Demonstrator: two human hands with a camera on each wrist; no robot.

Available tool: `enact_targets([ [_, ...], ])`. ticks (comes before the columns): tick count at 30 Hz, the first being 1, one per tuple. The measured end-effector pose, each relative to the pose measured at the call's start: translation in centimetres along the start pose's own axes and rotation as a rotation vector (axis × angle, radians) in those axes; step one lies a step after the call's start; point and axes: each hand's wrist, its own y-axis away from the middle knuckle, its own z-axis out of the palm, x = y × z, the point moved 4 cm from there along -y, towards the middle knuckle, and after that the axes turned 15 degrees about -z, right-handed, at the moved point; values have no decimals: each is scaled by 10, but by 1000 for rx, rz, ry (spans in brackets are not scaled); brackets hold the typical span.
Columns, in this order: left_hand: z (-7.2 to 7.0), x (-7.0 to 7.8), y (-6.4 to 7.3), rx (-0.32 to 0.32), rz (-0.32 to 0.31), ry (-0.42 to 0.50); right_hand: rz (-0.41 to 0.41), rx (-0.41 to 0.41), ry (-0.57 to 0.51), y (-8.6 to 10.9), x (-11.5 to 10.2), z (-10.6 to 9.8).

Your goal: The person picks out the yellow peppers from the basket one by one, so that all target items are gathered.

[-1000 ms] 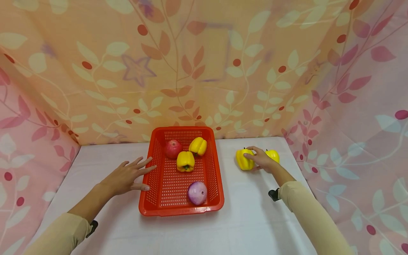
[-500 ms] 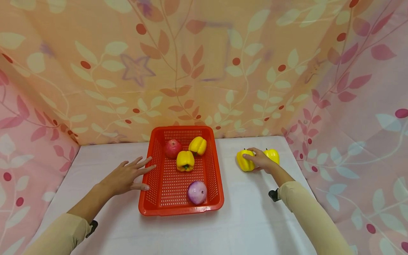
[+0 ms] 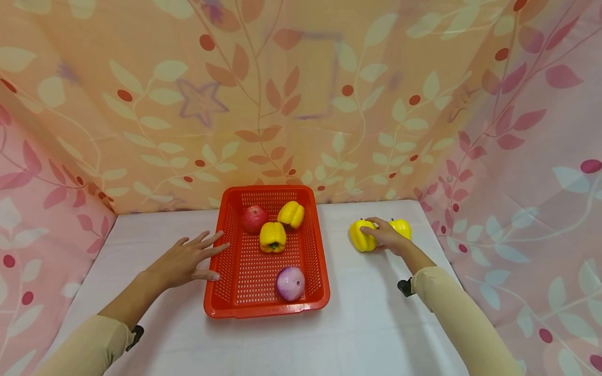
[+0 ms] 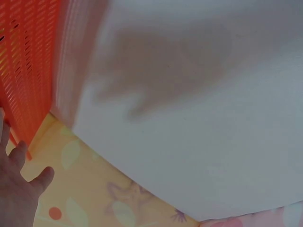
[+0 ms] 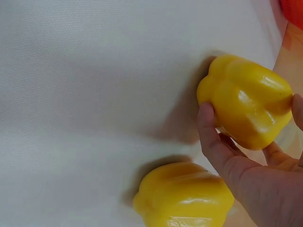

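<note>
My right hand (image 3: 386, 236) holds a yellow bell pepper (image 3: 361, 236) on the white table, right of the basket. In the right wrist view the thumb lies along one side of this pepper (image 5: 248, 99) and fingertips touch its other side; part of the fingers is hidden behind it. A second yellow bell pepper (image 3: 402, 228) lies just beyond that hand, partly covered by it. My left hand (image 3: 190, 259) hovers with spread fingers over the left rim of the red basket (image 3: 217, 308), holding nothing. In the left wrist view its fingers are beside the basket's perforated wall (image 4: 28, 71).
Inside the basket are a pomegranate (image 3: 255, 219), one yellow pepper (image 3: 291, 214) at the back right, another yellow pepper (image 3: 273, 237) in the middle and a purple onion (image 3: 290, 283) near the front. Patterned cloth (image 3: 263, 104) walls off the table (image 3: 367, 324) at the back and sides.
The held pepper has shifted very slightly toward me and to the right, still on the table in my right hand. The left hand and the basket's contents look the same.
</note>
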Motion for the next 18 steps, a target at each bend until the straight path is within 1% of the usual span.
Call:
enact_targets([
  [9, 1, -1, 0, -4, -5, 3, 22, 6, 5, 2, -2, -1],
  [14, 1, -1, 0, -5, -7, -3, 10, -24, -6, 5, -11, -5],
  [18, 1, 0, -1, 2, 0, -15, -12, -50, 12, 6, -22, -14],
])
